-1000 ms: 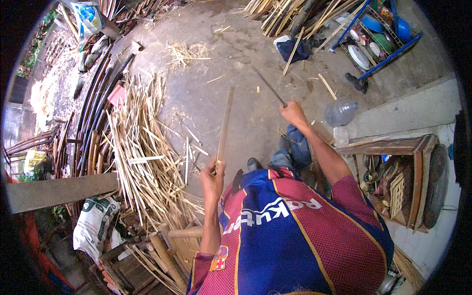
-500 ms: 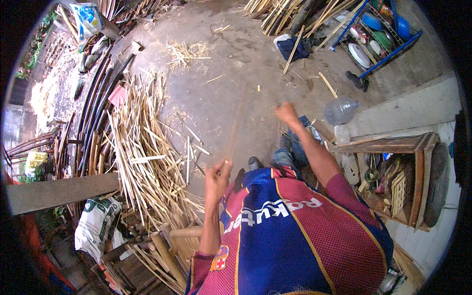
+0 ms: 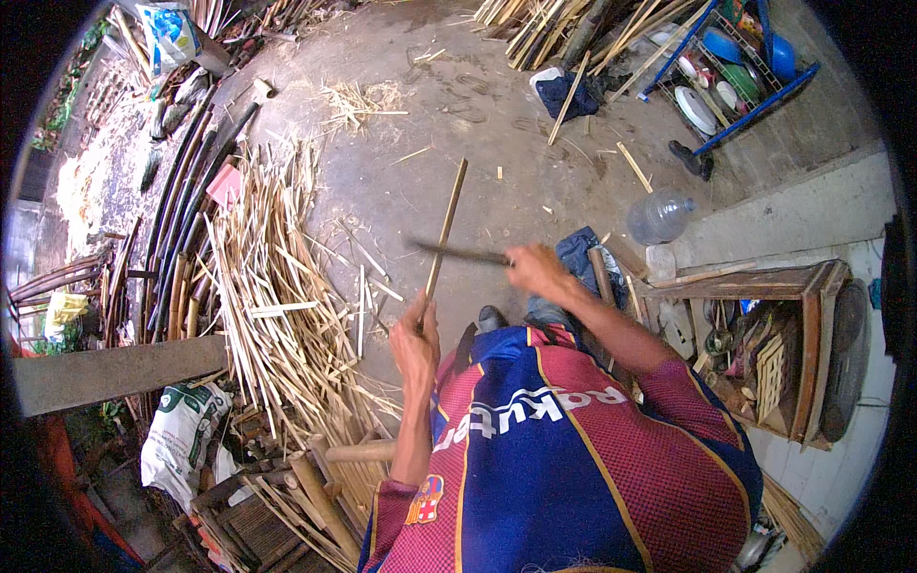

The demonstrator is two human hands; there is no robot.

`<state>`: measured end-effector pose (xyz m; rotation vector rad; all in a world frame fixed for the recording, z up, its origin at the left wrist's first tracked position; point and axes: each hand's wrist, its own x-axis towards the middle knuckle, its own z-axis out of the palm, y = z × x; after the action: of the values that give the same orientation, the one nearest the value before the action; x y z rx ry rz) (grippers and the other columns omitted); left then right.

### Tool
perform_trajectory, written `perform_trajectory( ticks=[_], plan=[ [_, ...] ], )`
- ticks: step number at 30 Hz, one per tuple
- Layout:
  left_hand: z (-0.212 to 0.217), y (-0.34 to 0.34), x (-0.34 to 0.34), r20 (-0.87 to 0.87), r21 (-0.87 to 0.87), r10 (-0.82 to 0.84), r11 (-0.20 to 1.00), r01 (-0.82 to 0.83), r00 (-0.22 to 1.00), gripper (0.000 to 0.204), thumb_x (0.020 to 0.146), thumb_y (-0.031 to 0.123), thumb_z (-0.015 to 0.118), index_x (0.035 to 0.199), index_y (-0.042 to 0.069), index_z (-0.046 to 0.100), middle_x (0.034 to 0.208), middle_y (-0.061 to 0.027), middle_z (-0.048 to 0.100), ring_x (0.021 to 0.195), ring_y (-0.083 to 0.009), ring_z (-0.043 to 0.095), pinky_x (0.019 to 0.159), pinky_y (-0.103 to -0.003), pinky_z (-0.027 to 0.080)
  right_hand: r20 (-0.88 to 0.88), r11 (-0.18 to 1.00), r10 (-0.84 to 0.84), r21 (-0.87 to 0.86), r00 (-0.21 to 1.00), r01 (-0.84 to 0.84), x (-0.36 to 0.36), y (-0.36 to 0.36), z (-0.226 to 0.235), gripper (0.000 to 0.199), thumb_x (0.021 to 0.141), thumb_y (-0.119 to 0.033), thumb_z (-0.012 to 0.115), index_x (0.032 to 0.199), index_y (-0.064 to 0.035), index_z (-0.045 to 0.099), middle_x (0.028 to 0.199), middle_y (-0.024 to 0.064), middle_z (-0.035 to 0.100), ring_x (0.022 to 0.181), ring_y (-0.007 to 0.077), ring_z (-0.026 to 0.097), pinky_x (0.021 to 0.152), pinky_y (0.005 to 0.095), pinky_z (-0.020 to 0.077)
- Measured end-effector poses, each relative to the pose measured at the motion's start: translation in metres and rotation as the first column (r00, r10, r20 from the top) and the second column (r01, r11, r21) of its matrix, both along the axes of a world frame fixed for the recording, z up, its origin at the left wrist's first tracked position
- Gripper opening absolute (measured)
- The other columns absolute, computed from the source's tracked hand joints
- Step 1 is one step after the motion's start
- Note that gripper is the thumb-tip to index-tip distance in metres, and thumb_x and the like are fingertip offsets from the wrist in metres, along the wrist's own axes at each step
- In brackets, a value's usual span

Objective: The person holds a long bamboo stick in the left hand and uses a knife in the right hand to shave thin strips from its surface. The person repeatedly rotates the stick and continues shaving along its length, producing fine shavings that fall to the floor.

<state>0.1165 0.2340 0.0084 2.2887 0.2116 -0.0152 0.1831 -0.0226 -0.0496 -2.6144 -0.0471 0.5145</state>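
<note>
left hand [image 3: 416,342]: closed around the lower end of a bamboo strip [image 3: 444,231], held upright over the floor's middle.
right hand [image 3: 535,269]: gripped on a knife [image 3: 457,252], its blade laid across the strip.
strips [image 3: 267,286]: piled at the floor's left edge.
bottle [image 3: 659,216]: lying by the right edge.

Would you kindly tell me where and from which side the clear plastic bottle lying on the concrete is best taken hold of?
Probably around the middle of its round body, from above. The clear plastic bottle lies on its side on the concrete floor, beside a wooden crate, so its upper side is free. Which end has the neck is unclear.
</note>
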Motion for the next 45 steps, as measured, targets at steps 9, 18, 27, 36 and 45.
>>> perform_trajectory(
  ticks=[9,18,27,36,45],
  plan=[
    [-0.004,-0.003,-0.008,-0.076,-0.012,0.001,1.000,-0.002,0.997,0.032,0.093,0.024,0.062,0.117,0.004,0.069,0.065,-0.0222,0.061,0.058,-0.0274,0.064,0.060,-0.041,0.049,0.129,0.996,-0.073,-0.050,0.989,0.080,0.020,-0.032,0.007,0.027,0.084,-0.026,0.066,0.094,-0.0015,0.073,0.089,0.0265,0.069,0.084,0.0412,0.069,0.076,0.0499,0.0549],
    [-0.005,0.007,-0.021,-0.144,-0.018,-0.044,0.999,0.041,0.989,0.033,0.093,0.026,0.063,0.120,0.008,0.069,0.065,-0.0163,0.065,0.062,-0.0214,0.067,0.062,-0.037,0.051,0.161,0.829,-0.556,0.035,0.816,0.558,0.050,-0.110,-0.075,0.040,0.083,-0.033,0.063,0.087,0.0061,0.070,0.087,0.0288,0.068,0.085,0.0440,0.068,0.079,0.0488,0.0532],
    [-0.019,0.019,-0.005,-0.047,0.141,-0.239,0.960,0.243,0.970,0.037,0.088,0.031,0.068,0.118,0.009,0.069,0.064,-0.0186,0.061,0.059,-0.0309,0.064,0.059,-0.040,0.048,0.165,0.845,-0.316,0.497,0.934,0.198,0.033,-0.039,0.005,0.041,0.089,-0.040,0.065,0.102,-0.0013,0.069,0.081,0.0197,0.070,0.075,0.0304,0.068,0.075,0.0415,0.0529],
    [0.033,0.028,0.042,0.363,0.658,-0.351,0.752,0.029,0.863,0.031,0.084,0.023,0.075,0.114,0.016,0.072,0.102,-0.0129,0.066,0.099,-0.0313,0.062,0.089,-0.042,0.048,-0.450,0.742,-0.072,0.572,0.890,0.349,0.037,-0.012,0.008,0.048,0.088,-0.049,0.070,0.096,-0.0028,0.061,0.060,-0.0020,0.047,0.047,0.0075,0.042,0.042,0.0275,0.0361],
    [-0.045,-0.040,0.038,-0.038,-0.470,-0.078,0.881,0.051,0.996,0.034,0.096,0.033,0.063,0.109,0.003,0.069,0.099,-0.0086,0.067,0.104,-0.0207,0.061,0.088,-0.033,0.045,-0.821,0.087,0.025,0.570,0.571,0.817,-0.006,0.045,-0.012,0.044,0.086,-0.047,0.074,0.097,-0.0055,0.061,0.056,-0.0103,0.036,0.044,0.0012,0.035,0.039,0.0197,0.0319]
  ],
)
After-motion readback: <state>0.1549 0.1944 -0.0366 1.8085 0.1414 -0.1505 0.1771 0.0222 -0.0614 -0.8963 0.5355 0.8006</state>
